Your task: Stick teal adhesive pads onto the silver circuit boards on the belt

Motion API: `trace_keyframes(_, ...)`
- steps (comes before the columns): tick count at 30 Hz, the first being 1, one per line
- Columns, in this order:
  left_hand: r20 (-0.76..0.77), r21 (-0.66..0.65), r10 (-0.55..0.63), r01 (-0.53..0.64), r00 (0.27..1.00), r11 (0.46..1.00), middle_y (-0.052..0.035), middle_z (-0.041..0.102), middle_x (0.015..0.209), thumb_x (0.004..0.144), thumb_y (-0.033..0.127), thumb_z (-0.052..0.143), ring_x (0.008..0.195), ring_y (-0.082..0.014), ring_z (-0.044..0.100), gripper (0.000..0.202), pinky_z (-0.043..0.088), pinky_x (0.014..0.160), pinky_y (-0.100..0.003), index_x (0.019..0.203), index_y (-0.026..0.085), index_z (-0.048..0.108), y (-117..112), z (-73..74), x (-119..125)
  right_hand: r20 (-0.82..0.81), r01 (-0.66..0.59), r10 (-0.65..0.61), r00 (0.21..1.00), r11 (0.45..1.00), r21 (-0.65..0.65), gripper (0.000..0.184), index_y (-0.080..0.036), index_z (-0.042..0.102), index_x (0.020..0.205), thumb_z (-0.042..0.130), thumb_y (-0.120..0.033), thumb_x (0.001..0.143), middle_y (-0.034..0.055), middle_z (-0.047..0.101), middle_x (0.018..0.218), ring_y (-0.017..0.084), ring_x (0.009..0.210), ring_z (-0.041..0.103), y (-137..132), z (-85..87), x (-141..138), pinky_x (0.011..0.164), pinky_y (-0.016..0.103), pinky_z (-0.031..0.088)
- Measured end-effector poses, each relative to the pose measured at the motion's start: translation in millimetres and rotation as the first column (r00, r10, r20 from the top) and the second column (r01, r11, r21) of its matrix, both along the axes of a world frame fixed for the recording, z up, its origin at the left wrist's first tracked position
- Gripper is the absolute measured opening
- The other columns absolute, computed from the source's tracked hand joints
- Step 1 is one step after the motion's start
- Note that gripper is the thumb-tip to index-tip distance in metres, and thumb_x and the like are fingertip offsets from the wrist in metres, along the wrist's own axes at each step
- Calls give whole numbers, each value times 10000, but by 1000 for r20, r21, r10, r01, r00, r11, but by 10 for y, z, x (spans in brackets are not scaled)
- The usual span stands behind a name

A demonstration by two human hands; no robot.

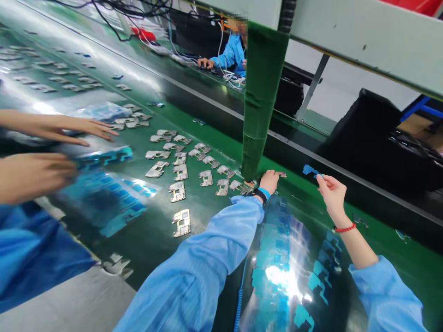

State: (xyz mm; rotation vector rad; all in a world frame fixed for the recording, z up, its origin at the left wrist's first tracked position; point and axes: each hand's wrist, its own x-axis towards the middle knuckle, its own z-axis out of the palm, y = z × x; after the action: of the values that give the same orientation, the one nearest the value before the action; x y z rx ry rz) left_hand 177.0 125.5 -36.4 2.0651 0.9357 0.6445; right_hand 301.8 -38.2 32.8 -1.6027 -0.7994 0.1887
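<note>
My left hand [269, 180], with a black and blue band at the wrist, reaches forward beside the green post. Its fingers are curled at a small circuit board [283, 174], whose end sticks out past the fingertips; the grip is partly hidden. My right hand [332, 190], wearing a red bracelet, is raised at the right and pinches a blue film cutout [310, 170] between thumb and fingers. Below and between my arms lies a glossy clear sheet [299, 240] bearing blue film cutouts. Several silvery circuit boards [181, 223] are spread left of my left forearm.
A green-wrapped post [261, 106] rises close to my left hand. At the left, a co-worker's hands [69, 127] work over another sheet of blue film [114, 207]. A blue coiled cord [238, 304] runs beside my sheet. Another person's sleeve [231, 53] shows across the bench.
</note>
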Motion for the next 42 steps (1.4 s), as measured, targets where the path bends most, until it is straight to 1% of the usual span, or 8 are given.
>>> trace_keyframes(5,-95,-55,17,-22,995,998,-104,606,1236,929,326,595,1050,-237,626,339,544,876,-447,1226,164,579,206,-113,25,-48,53,-52,997,999,11,342,-148,711,805,784,-463,691,-41,533,520,70,433,428,-361,10,165,442,238,393)
trace_keyframes(10,-79,-177,63,-76,995,981,-101,606,1237,932,331,590,1049,-235,626,328,544,876,-440,1219,173,585,316,-82,55,-100,77,-74,992,997,22,355,-144,719,833,798,-456,682,-36,544,516,70,428,435,-480,-91,291,433,235,396)
trace_keyframes(14,7,-321,54,-49,999,946,-100,609,1232,934,335,585,1039,-235,628,329,546,872,-442,1216,166,586,241,-12,74,-121,79,-75,990,996,32,349,-150,723,838,803,-450,679,-24,569,543,77,443,451,-500,-138,298,432,236,392)
trace_keyframes(20,259,-547,-49,188,965,815,-91,647,1138,937,349,581,955,-208,655,314,564,817,-411,1173,144,600,-252,381,7,-99,65,-61,993,997,35,292,-177,736,811,800,-434,688,15,646,695,111,578,524,-589,7,114,539,264,447)
trace_keyframes(25,469,-635,-187,477,863,607,-115,742,898,910,405,609,837,-176,717,327,547,797,-305,942,92,698,-815,753,-491,-79,30,-30,996,1000,6,248,-201,725,735,785,-441,715,46,679,911,162,791,599,-919,303,-259,737,311,510)
trace_keyframes(28,533,-664,-176,538,827,519,-114,755,896,821,407,710,828,-194,733,319,551,774,-292,929,107,705,-1095,867,-792,-251,-36,28,968,999,-24,234,-210,732,746,785,-437,725,73,668,1163,229,1037,620,-1215,441,-558,903,370,518)
trace_keyframes(33,573,-691,-110,551,812,468,-70,757,829,778,351,743,758,-179,728,259,558,716,-279,906,133,686,-1441,953,-1112,-620,-19,38,784,999,37,174,-245,753,794,823,-375,702,44,731,972,226,1048,650,-1638,471,-1050,998,418,506)
trace_keyframes(42,577,-727,-13,521,817,448,-35,728,788,690,231,794,715,-172,720,227,537,651,-257,832,124,653,-1497,902,-1282,-724,104,-23,689,992,67,219,-233,751,772,833,-409,669,54,747,932,225,991,665,-1758,132,-1446,979,430,513)
